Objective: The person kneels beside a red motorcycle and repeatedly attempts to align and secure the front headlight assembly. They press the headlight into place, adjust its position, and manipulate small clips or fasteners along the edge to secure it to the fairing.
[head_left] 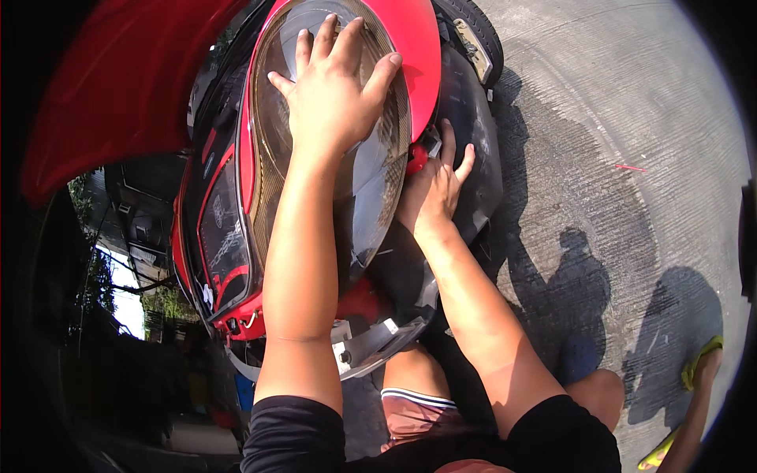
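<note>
Glossy, clear, elongated oval headlight sits in red car body; long axis runs near-far, tapered end toward wearer. Left hand open, spread on it. Right hand beside its right edge, grip can't tell.

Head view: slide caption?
Left hand spread over a red car's headlight, right hand at the dark panel beside it.

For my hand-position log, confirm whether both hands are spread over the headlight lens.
No, only the left hand is spread over the headlight lens; the right hand is beside it, by the dark bumper.
</note>
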The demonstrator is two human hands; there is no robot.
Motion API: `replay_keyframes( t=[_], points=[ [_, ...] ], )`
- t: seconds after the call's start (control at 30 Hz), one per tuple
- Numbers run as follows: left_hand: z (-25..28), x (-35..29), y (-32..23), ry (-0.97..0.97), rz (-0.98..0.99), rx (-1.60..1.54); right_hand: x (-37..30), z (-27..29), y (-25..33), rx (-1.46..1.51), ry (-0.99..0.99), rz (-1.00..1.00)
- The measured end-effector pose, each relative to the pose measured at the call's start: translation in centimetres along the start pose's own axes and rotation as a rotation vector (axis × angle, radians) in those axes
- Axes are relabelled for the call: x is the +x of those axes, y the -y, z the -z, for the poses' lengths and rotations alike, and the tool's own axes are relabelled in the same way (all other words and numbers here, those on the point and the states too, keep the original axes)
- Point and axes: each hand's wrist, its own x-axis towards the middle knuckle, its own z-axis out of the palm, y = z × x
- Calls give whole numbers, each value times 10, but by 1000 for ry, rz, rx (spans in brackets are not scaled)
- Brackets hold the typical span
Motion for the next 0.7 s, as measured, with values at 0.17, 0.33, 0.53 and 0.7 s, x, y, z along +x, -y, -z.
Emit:
replay_keyframes(
  t=[0.17,0.33,0.53,0.7],
  points=[
    [2,-12,1,26,-117,-54,2,1,-9,235,-123,58],
    [13,-12,2,55,-240,-129,10,-3,-20,317,-227,177],
    [25,-15,-11,142,-269,-134,19,2,-29,205,-156,245],
    [20,-14,-5,145,-278,-55,18,-3,-27,267,-204,236]
  ],
)
